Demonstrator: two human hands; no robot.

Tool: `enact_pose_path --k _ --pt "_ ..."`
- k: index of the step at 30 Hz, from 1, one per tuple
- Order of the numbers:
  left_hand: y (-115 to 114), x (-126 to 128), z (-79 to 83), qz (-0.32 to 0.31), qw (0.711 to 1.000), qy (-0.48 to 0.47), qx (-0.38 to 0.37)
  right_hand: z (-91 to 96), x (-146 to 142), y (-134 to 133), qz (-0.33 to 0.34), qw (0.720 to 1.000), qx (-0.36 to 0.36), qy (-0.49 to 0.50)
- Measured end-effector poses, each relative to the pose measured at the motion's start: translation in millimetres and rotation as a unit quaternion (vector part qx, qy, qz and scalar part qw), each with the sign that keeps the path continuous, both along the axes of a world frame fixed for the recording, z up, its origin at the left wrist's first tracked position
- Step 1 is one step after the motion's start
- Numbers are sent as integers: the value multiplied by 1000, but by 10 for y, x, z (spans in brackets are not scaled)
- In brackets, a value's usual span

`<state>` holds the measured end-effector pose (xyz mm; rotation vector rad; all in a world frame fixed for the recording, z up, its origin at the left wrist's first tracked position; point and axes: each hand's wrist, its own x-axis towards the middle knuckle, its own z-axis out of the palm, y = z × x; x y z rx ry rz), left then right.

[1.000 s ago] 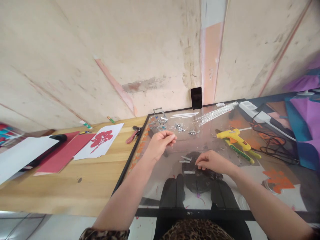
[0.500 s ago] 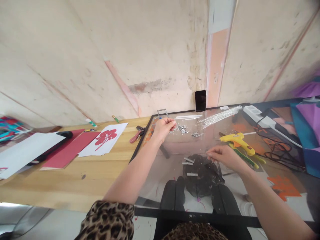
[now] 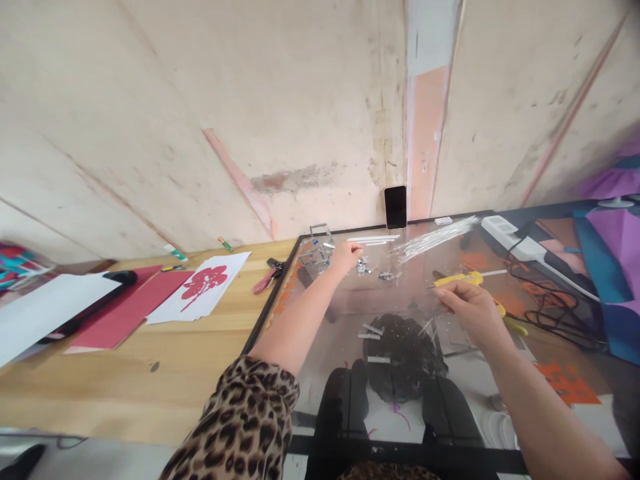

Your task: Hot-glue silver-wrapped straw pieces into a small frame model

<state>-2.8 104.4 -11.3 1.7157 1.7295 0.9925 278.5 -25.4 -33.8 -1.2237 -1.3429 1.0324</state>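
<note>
1. A pale wooden tabletop (image 3: 210, 360), left, adjoins the black-framed glass table (image 3: 325, 353).
2. The left hand (image 3: 346, 256), far, curls just beside small silver metallic scraps (image 3: 365, 267); whether it pinches any, I cannot tell.
3. Short flat grey strips (image 3: 379, 360), nearer, lie roughly left-right, perhaps spaced for easy picking.
4. Thin silvery wires (image 3: 435, 239) slant near-left to far-right, probably bundled against tangling.
5. The right hand (image 3: 467, 310), fingertips together, partly hides the yellow plastic glue gun (image 3: 470, 277), nozzle leftward; its grasp is unclear.

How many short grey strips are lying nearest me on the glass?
3: an angled strip, a second strip just below it, and a third strip nearer you. None looks hidden there.
</note>
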Motion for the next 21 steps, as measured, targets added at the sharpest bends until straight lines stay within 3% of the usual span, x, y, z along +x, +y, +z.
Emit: enact_pose_path --k 6,11,14,18,21 --pt "-145 20 143 -22 999 38 7 38 11 -25 -7 1000 11 13" --pt "-721 287 201 -145 989 5 -39 68 -25 -48 -6 1000 21 19" --pt "-1143 503 123 -299 940 -79 -146 73 -37 -61 -4 999 29 39" --pt "-1512 672 100 -352 887 -118 -276 81 -32 -73 5 997 28 74" --pt "-1621 650 262 -360 872 -117 -311 72 -10 -56 -11 995 20 101"
